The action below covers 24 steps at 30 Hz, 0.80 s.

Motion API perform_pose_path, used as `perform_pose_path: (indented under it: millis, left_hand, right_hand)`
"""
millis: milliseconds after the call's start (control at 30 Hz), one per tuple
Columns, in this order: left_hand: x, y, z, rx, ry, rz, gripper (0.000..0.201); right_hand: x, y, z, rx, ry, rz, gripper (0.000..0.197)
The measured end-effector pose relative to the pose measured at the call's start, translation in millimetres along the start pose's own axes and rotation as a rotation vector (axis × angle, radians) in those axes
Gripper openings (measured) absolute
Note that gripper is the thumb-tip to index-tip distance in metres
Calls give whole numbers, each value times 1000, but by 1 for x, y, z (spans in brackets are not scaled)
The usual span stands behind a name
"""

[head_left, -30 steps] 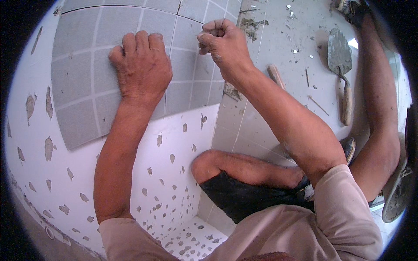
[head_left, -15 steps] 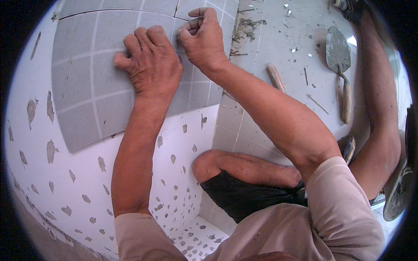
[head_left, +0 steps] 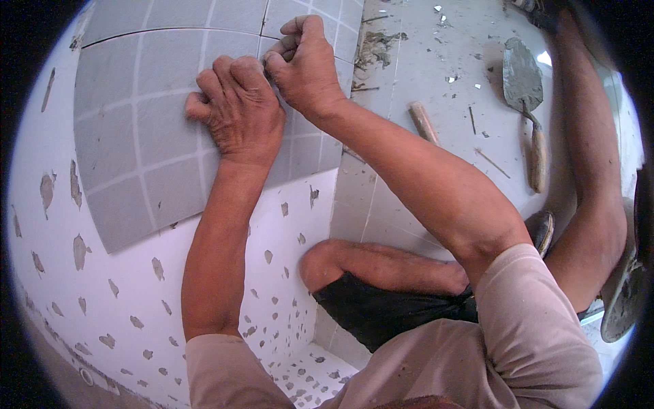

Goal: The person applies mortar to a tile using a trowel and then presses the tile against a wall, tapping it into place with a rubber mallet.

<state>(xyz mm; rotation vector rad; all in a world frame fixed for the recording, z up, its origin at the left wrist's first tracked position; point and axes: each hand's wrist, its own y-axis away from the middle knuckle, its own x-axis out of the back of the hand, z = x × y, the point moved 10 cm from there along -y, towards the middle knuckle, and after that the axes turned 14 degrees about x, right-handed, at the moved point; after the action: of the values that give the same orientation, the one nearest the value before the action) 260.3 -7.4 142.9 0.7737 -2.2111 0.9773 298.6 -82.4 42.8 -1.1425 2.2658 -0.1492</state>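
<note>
Two hands press on a grey wall tile.
The left hand [head_left: 238, 112] lies flat with bent fingers on the grey tile [head_left: 146, 146]; the right hand [head_left: 305, 65], curled, pinches its top edge. The white wall [head_left: 129, 300] has grey spots. One trowel [head_left: 526, 102] lies on the floor [head_left: 443, 68].

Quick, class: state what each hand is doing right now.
Left hand: open, pressed flat on the grey tile sheet, holding nothing.
Right hand: fingers curled at the sheet's edge; contents cannot be told.

Grey grid-patterned tile [head_left: 136, 143], white grey-chipped wall [head_left: 122, 300]
</note>
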Motion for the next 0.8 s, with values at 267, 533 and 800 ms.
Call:
perform_pose_path:
  millis: [267, 533, 800]
  left_hand:
    - [1, 1, 1, -18, -9, 18, 29]
    - [5, 1, 1, -38, 21, 50, 32]
    - [5, 1, 0, -42, 25, 76, 37]
  right_hand:
    - [-5, -4, -3, 34, -33, -39, 38]
    - [-14, -14, -17, 171, 133, -193, 36]
    - [-25, -17, -32, 279, 254, -370, 46]
